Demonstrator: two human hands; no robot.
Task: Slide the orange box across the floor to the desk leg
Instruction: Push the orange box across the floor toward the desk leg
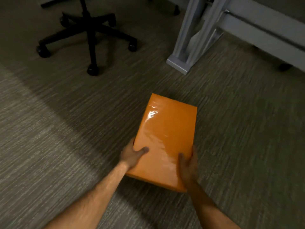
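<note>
A glossy orange box [166,136] lies flat on the grey carpet [66,129] in the middle of the view, its long side pointing away from me. My left hand [132,156] grips its near left edge, thumb on top. On the near right edge sits my right hand [188,167], thumb on the top face and fingers down the side. The grey metal desk leg [189,42] stands beyond the box at the upper right, its foot [178,65] resting on the carpet with a stretch of bare floor between it and the box.
A black office chair base [89,30] with castors stands at the upper left. A grey desk rail [264,28] runs to the right of the leg, with a small black foot [284,66] under it. Striped carpet surrounds the box.
</note>
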